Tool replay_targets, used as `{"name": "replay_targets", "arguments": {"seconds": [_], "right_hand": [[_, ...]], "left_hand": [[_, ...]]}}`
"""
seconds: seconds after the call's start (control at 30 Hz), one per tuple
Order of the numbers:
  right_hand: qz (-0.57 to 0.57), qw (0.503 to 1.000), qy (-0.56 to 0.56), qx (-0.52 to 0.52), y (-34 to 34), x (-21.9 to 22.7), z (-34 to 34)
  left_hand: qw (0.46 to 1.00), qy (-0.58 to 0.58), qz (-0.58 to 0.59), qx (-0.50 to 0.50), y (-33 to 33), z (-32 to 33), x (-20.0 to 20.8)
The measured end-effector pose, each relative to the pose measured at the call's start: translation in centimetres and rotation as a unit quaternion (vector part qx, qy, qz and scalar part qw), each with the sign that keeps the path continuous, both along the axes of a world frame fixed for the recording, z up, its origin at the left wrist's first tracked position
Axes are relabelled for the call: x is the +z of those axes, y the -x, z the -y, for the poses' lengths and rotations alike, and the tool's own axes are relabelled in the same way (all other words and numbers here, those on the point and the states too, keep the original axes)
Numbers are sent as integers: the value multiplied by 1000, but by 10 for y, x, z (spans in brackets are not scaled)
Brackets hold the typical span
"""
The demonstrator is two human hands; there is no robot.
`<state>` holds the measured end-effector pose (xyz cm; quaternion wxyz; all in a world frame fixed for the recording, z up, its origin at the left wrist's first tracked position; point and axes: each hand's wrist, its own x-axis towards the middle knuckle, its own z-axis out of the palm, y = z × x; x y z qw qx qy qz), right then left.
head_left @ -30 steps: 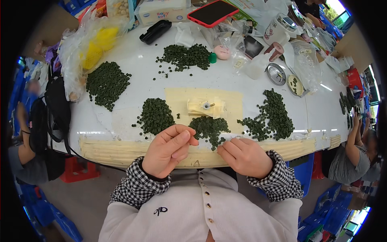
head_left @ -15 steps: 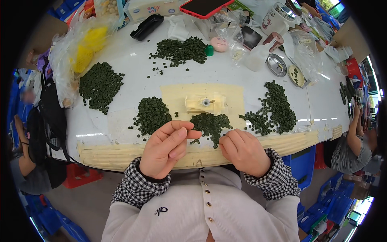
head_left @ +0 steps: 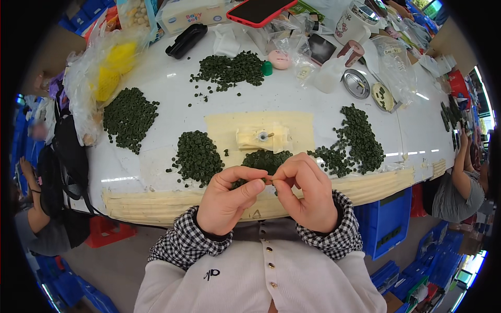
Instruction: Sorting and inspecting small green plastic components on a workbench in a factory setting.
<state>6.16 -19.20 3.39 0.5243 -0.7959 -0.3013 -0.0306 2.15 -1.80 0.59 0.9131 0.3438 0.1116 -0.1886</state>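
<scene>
My left hand [head_left: 229,201] and my right hand [head_left: 308,193] meet over the near side of the table, thumb and fingertips pinched and touching. Whatever sits between the fingertips is too small to make out. Just beyond them lies a pile of small dark green round parts [head_left: 269,158], partly covered by my hands. Behind that pile, a tape-wrapped block [head_left: 248,138] with a small metal pin fitting [head_left: 264,136] is fixed on a yellowish taped patch [head_left: 224,122].
More green parts lie in heaps: left of centre [head_left: 197,156], far left [head_left: 130,117], at the back [head_left: 229,70] and right [head_left: 360,138]. A red-edged phone [head_left: 258,11], black case [head_left: 186,40], round tin [head_left: 356,83] and plastic bags [head_left: 107,73] line the table. Co-workers sit on both sides.
My right hand has left the near pile's right edge and moved left and up to meet my left hand. The left hand has shifted slightly right; their fingertips now touch.
</scene>
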Motion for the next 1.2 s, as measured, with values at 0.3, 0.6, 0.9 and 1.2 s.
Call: {"name": "replay_targets", "arguments": {"seconds": [0.3,0.6,0.9,1.2], "right_hand": [[0,1000,-8,4,-1,-3,-5],[120,991,16,-54,5,-12,-8],[-61,995,-65,39,-1,-1,9],[-76,986,-98,111,-3,-2,12]], "left_hand": [[999,-29,15,20,-1,1,2],[998,-52,5,36,-1,4,1],[997,30,11,-66,-2,-5,0],[992,23,44,-115,-2,-5,-7]]}}
